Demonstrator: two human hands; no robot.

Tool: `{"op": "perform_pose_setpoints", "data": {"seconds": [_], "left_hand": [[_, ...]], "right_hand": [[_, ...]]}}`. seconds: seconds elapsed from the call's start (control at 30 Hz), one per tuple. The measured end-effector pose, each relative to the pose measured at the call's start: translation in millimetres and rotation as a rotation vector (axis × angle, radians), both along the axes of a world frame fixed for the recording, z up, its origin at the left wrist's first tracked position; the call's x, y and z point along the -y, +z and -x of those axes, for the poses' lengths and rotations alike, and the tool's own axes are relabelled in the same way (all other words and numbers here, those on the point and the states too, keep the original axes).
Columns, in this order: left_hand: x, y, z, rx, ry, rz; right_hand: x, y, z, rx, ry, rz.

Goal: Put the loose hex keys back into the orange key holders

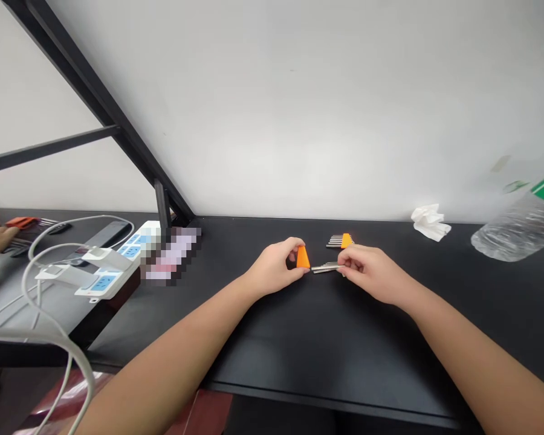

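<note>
My left hand [274, 269] is pinched shut on the orange holder [303, 257], and my right hand [367, 272] grips the hex keys [325, 267] sticking out of it, mid-table [326, 338]. Sloppy tug and they could spill toward the second set [341, 241] just behind.

orange holder [303, 257], black table [344, 338], white tissue [430, 222]
</note>
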State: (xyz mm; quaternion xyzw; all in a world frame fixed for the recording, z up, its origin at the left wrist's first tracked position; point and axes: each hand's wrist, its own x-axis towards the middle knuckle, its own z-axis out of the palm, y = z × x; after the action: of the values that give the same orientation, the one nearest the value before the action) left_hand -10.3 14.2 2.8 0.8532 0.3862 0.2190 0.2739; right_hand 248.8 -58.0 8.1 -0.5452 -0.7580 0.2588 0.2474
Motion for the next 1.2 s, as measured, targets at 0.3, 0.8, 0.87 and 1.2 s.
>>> {"op": "perform_pose_setpoints", "data": {"seconds": [0.3,0.8,0.87,1.2], "left_hand": [[0.6,-1.7,-0.8,0.049,0.013,0.011],[15.6,6.9,-12.0,-0.143,-0.067,-0.302],[10.9,6.3,-7.8,-0.181,-0.037,-0.269],[6.5,6.7,-4.2,-0.304,-0.024,-0.137]], "right_hand": [[4.9,3.7,1.3,-0.029,0.032,-0.185],[3.3,-11.4,32.3,-0.224,-0.115,0.202],[3.1,-11.1,18.6,0.074,-0.065,0.011],[0.3,-16.1,6.6,0.427,-0.032,-0.004]]}}
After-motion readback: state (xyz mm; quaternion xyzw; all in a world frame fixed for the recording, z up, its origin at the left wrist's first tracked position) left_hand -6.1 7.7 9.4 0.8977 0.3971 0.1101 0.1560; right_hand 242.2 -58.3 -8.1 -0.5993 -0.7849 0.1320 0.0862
